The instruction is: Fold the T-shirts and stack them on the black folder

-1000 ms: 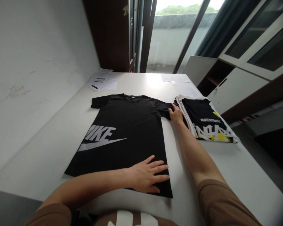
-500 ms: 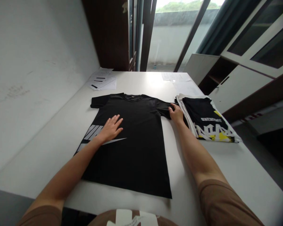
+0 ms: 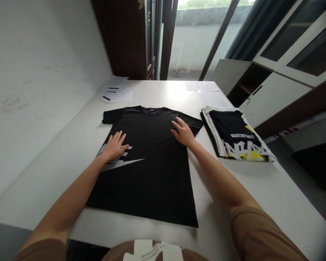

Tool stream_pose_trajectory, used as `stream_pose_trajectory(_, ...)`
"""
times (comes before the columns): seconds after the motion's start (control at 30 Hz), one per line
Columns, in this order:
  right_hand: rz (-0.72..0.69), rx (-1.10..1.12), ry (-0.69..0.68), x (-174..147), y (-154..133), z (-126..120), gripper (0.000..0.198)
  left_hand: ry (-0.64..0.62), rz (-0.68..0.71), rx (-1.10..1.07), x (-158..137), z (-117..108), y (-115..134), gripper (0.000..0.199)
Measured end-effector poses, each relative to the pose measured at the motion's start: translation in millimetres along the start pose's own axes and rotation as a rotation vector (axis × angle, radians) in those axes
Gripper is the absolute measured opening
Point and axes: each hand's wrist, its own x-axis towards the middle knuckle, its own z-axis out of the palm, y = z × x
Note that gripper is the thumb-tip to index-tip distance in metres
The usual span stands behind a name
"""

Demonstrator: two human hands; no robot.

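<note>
A black T-shirt (image 3: 149,181) with a grey printed design lies spread on the white table (image 3: 57,145), its collar toward the far end. My left hand (image 3: 115,146) rests on its left side with fingers spread, covering part of the print. Over the upper right of the shirt, near the sleeve, is my right hand (image 3: 183,132), palm down with fingers apart. Neither hand grips the fabric. The shirt's right sleeve points toward a stack of folded shirts (image 3: 233,127), the top one black with white and yellow print.
Paper sheets (image 3: 116,90) lie at the table's far left corner, and more sheets (image 3: 203,88) at the far right. A wall (image 3: 43,72) borders the left side. Beyond the table stand a dark wooden cabinet (image 3: 122,40) and a glass door (image 3: 195,43).
My right hand has moved left from the sleeve's end onto the shirt's upper right. My left hand has slid left over the print, and the shirt's left side lies further out.
</note>
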Motion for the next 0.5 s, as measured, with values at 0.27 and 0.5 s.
stream_pose_trajectory(0.27,-0.053,-0.003,-0.25,-5,7,25,0.059,-0.019,0.159,-0.113,30,1,51,0.077)
stream_pose_trajectory(0.5,-0.053,0.006,-0.255,-6,15,24,0.056,-0.041,0.278,-0.158,58,4,124,0.08)
